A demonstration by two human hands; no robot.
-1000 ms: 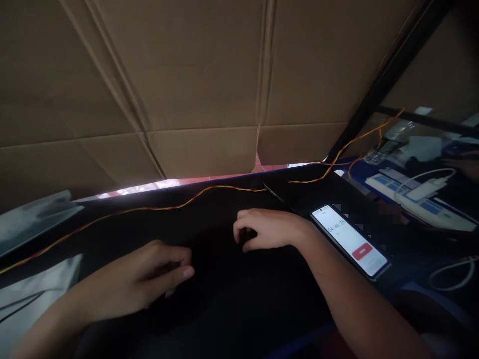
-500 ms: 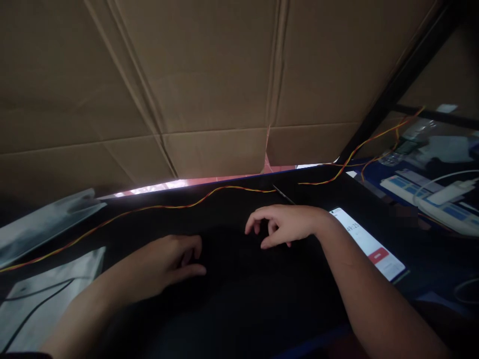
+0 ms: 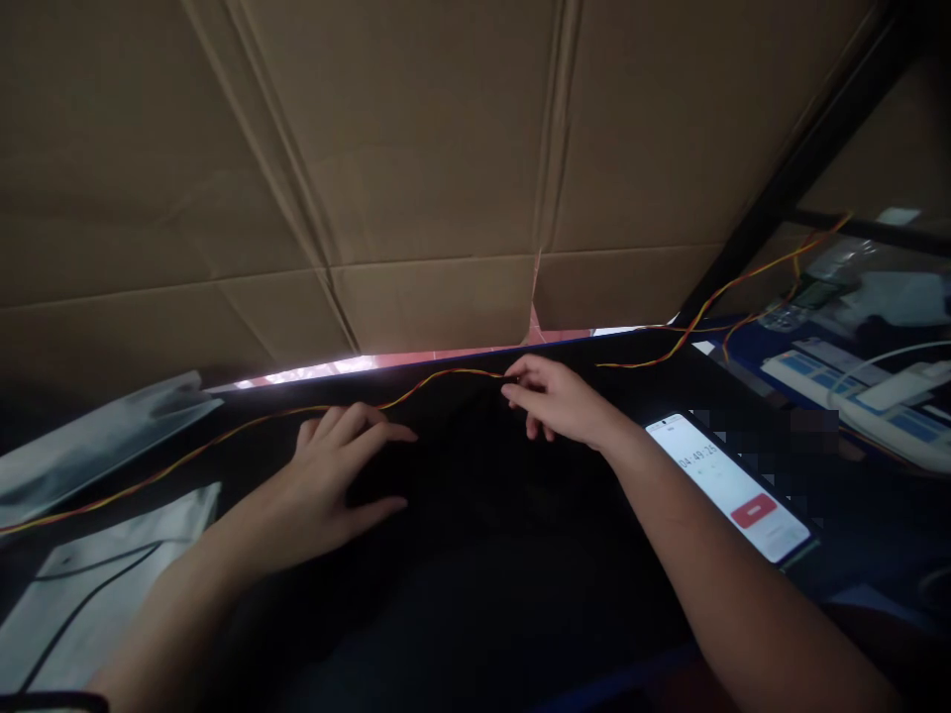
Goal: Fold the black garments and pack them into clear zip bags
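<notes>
A twisted red-and-yellow wire [image 3: 245, 428] runs along the back of the dark tabletop [image 3: 461, 614]. My right hand [image 3: 554, 396] has its thumb and forefinger pinched around this wire near its right end, the other fingers curled below. My left hand [image 3: 338, 465] is open, thumb and fingers apart, with its fingertips beside the wire; whether they touch it I cannot tell. A second length of twisted red-and-yellow wire [image 3: 665, 358] starts to the right of my right hand and leads up to the right.
Cardboard [image 3: 431, 158] stands behind the table's back edge. A lit phone [image 3: 732, 485] lies beside my right forearm. At right are a white power strip [image 3: 854, 396] and a clear bottle [image 3: 824, 277]. Pale plastic packets [image 3: 89, 446] and a dark thin cable [image 3: 81, 604] lie at left.
My right hand has moved back and slightly left, closing on the wire's end. My left hand has moved toward the wire, its fingers spreading. The thin pointed tool near the wire is now hidden.
</notes>
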